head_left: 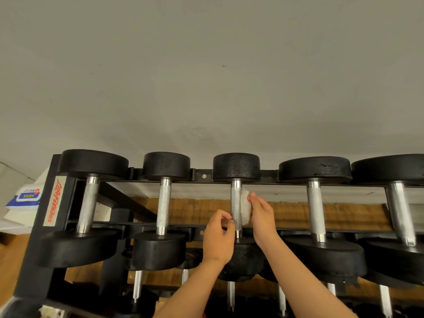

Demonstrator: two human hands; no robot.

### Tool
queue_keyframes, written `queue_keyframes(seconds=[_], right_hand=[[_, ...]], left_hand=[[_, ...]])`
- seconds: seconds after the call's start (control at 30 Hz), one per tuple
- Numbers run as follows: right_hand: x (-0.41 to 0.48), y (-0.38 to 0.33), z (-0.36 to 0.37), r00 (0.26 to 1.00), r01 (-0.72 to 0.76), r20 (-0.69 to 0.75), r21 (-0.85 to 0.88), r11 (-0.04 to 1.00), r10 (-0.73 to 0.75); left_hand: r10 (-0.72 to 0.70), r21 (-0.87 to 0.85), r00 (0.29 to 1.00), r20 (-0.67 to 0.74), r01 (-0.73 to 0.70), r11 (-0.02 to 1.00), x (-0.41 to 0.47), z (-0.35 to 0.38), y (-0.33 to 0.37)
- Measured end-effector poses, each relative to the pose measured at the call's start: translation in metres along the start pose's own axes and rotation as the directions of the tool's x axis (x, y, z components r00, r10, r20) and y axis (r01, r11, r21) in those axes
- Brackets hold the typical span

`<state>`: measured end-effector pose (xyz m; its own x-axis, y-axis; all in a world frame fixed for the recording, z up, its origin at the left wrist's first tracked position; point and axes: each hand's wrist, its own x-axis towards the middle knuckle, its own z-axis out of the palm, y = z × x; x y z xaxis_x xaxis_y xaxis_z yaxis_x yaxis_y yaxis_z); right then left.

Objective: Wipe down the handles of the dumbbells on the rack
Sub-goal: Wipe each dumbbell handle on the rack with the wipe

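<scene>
5 black round-ended dumbbells (pixel 164 166) lie in the top row of the black metal rack (pixel 32 285), each w/ 1 silver rough metal handle. The 3rd handle (pixel 235 203) sits btw the 2 hands. R hand (pixel 260 216) is just right of it, thumb & fingers pinching 1 small white wipe (pixel 246 208) against the handle's right side. L hand (pixel 218 235) is just left & a bit lower, fingers curled, tips touching the handle; can't tell if it grips anything. 2 handles are left of L hand and 2 are right of R hand, w/ open gaps btw them all. Below the hands, 6 thin silver bars (pixel 137 285) of a lower row show. Far left of L hand, past the rack's edge, sits 1 white-and-blue wipe pack (pixel 25 197). Above the hands is grey wall (pixel 206 76).
</scene>
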<state>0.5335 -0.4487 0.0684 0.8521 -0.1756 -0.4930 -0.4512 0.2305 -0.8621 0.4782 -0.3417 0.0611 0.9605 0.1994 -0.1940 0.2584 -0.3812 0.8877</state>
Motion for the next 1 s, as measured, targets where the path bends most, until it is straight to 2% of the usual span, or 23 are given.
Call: queue_keyframes(seconds=[0.2, 0.47, 0.63, 0.73, 0.83, 0.9, 1.0], right_hand=[[-0.003, 0.000, -0.004, 0.994, 0.027, 0.107, 0.002, 1.000, -0.027], [0.000, -0.001, -0.001, 0.989, -0.087, 0.126, 0.031, 0.996, 0.083], [-0.002, 0.004, -0.001, 0.995, 0.094, -0.017, -0.134, 0.986, -0.097], [-0.001, 0.001, -0.005, 0.996, 0.072, -0.038, -0.169, 0.983, -0.079], [0.002, -0.008, -0.009, 0.999, -0.015, 0.037, -0.122, 0.992, 0.019], [0.003, -0.007, -0.010, 0.993, 0.015, 0.122, -0.168, 0.986, 0.006], [0.002, -0.003, -0.013, 0.986, 0.062, 0.168, -0.238, 0.969, -0.021]], left_hand=[[0.001, -0.007, 1.000, -0.004, -0.001, 1.000, 0.000, 0.000, 0.001], [0.014, -0.012, 1.000, -0.011, -0.014, 1.000, 0.000, 0.000, 0.001], [0.006, -0.021, 1.000, -0.007, -0.007, 1.000, 0.001, 0.001, -0.001], [-0.005, -0.022, 1.000, -0.001, 0.005, 1.000, 0.001, 0.001, -0.002], [-0.008, -0.015, 1.000, -0.001, 0.008, 1.000, 0.001, 0.001, -0.002], [-0.007, -0.021, 1.000, 0.000, 0.007, 1.000, 0.001, 0.001, -0.002], [-0.006, -0.022, 1.000, -0.003, 0.006, 1.000, 0.000, 0.001, -0.003]])
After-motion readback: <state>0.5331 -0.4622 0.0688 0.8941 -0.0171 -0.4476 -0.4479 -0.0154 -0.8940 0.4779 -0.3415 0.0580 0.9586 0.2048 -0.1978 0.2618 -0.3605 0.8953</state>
